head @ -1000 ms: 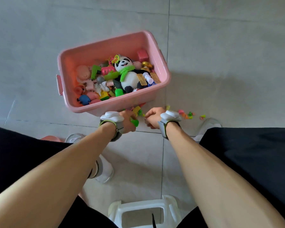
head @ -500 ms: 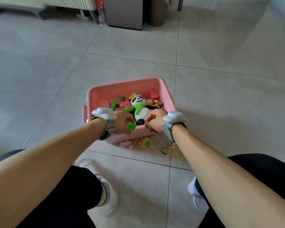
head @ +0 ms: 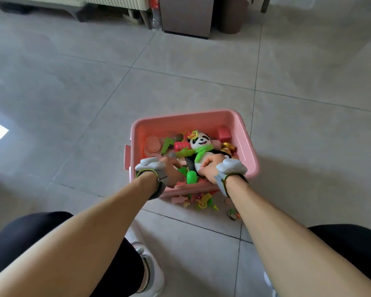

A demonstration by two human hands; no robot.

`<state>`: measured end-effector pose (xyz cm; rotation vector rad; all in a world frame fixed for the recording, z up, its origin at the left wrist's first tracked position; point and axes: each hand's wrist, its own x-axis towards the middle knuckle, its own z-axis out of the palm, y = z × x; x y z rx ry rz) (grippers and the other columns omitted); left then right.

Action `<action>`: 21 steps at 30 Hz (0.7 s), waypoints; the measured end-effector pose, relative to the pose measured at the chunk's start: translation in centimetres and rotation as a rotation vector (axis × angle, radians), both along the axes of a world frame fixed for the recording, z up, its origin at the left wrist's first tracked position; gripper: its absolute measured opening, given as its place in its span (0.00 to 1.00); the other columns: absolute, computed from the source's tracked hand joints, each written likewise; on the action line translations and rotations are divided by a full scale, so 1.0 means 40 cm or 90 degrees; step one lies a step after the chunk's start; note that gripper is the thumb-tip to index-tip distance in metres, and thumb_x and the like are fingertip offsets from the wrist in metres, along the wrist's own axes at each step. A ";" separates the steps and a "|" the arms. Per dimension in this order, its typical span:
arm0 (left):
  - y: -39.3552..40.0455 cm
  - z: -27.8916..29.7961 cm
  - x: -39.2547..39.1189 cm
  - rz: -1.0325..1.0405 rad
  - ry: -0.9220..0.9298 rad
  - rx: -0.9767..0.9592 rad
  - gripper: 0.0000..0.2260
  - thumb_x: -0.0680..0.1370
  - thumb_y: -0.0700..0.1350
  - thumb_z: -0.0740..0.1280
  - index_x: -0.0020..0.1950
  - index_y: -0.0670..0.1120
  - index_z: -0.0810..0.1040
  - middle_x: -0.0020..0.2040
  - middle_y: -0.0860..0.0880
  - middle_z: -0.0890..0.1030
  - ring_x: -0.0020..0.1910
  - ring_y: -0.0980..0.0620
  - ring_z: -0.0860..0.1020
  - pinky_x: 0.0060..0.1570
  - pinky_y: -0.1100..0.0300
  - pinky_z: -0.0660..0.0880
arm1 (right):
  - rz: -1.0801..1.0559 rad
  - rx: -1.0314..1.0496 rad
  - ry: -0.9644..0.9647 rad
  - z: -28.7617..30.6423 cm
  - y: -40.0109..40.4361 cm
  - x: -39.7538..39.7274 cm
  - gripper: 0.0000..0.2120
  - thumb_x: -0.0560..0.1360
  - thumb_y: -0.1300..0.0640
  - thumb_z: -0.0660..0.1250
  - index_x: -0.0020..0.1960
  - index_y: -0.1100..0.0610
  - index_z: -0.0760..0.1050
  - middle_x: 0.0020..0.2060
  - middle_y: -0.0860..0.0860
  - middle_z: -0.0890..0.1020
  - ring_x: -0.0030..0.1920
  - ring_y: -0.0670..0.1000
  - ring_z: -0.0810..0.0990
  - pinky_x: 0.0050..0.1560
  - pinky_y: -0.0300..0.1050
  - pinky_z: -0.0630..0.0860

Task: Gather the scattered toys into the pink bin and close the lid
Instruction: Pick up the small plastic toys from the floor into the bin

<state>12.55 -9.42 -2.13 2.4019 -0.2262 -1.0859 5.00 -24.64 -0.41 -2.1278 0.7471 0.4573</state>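
Note:
The pink bin (head: 251, 146) stands open on the grey tile floor, holding a panda plush (head: 201, 142) and several small plastic toys. Both my hands are over its near edge. My left hand (head: 171, 173) has curled fingers, and a bright green toy (head: 191, 177) sits at its fingertips. My right hand (head: 210, 168) is curled above the panda's belly; its palm is hidden. A cluster of small scattered toys (head: 198, 200) lies on the floor against the bin's near wall, with more toy bits (head: 232, 215) to the right. No lid is in view.
My knees in black shorts and a white shoe (head: 150, 273) are at the bottom. A brown cabinet (head: 186, 16), a round brown waste bin (head: 229, 16) and a radiator (head: 111, 1) line the far wall. Bare tile floor surrounds the bin.
My hands rose from the floor in front of the bin to over its near edge. The view tilted up, bringing the far wall into sight.

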 end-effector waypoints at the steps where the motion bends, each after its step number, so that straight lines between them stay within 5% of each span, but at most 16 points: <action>1: -0.010 0.000 0.002 0.007 -0.012 -0.002 0.17 0.68 0.47 0.75 0.55 0.51 0.77 0.37 0.47 0.82 0.34 0.49 0.82 0.45 0.49 0.83 | -0.023 -0.013 -0.017 -0.001 -0.001 0.006 0.03 0.72 0.61 0.68 0.41 0.54 0.77 0.38 0.53 0.78 0.39 0.53 0.76 0.35 0.38 0.71; 3: -0.029 0.005 0.006 0.010 -0.036 -0.003 0.19 0.69 0.48 0.75 0.58 0.53 0.77 0.41 0.49 0.81 0.39 0.47 0.83 0.46 0.50 0.83 | -0.067 0.012 -0.066 0.004 0.001 0.020 0.11 0.73 0.61 0.68 0.56 0.57 0.78 0.50 0.57 0.82 0.50 0.57 0.80 0.48 0.46 0.78; 6: -0.050 0.002 0.006 -0.010 -0.023 0.011 0.22 0.71 0.48 0.74 0.64 0.50 0.76 0.46 0.48 0.80 0.42 0.45 0.83 0.47 0.50 0.82 | -0.085 0.060 -0.091 0.019 0.003 0.036 0.23 0.75 0.67 0.63 0.70 0.60 0.67 0.63 0.60 0.76 0.62 0.60 0.75 0.62 0.49 0.74; 10: -0.048 -0.006 -0.007 0.019 -0.006 0.026 0.20 0.73 0.43 0.72 0.64 0.47 0.74 0.39 0.47 0.80 0.33 0.49 0.80 0.36 0.56 0.81 | -0.068 0.059 -0.072 0.020 -0.006 0.034 0.21 0.76 0.68 0.62 0.69 0.64 0.68 0.64 0.61 0.75 0.63 0.59 0.75 0.56 0.42 0.73; 13: -0.045 -0.004 -0.016 0.034 -0.052 0.029 0.29 0.68 0.48 0.73 0.68 0.51 0.72 0.51 0.46 0.81 0.43 0.46 0.83 0.47 0.50 0.82 | -0.092 0.050 -0.070 0.008 -0.009 0.017 0.19 0.76 0.65 0.64 0.67 0.60 0.73 0.58 0.56 0.78 0.52 0.54 0.76 0.47 0.38 0.71; 15: -0.044 -0.017 -0.016 0.022 -0.081 0.024 0.34 0.62 0.52 0.73 0.69 0.51 0.70 0.56 0.45 0.81 0.48 0.45 0.82 0.48 0.51 0.81 | -0.098 0.059 -0.074 0.003 -0.006 0.002 0.15 0.76 0.66 0.64 0.61 0.61 0.76 0.51 0.55 0.78 0.48 0.52 0.75 0.44 0.39 0.72; 17: -0.052 -0.013 -0.017 0.001 -0.087 0.021 0.31 0.67 0.48 0.72 0.68 0.46 0.70 0.57 0.44 0.80 0.51 0.44 0.80 0.44 0.57 0.78 | -0.095 0.055 -0.070 0.003 -0.004 -0.017 0.12 0.75 0.66 0.63 0.57 0.61 0.78 0.46 0.54 0.78 0.45 0.52 0.75 0.40 0.40 0.74; 21: -0.045 0.029 -0.044 -0.030 -0.109 0.023 0.17 0.74 0.43 0.68 0.62 0.52 0.75 0.49 0.49 0.80 0.45 0.47 0.80 0.42 0.59 0.79 | -0.072 -0.001 -0.056 -0.011 -0.008 -0.059 0.13 0.74 0.59 0.66 0.57 0.62 0.79 0.51 0.59 0.79 0.46 0.54 0.77 0.54 0.48 0.76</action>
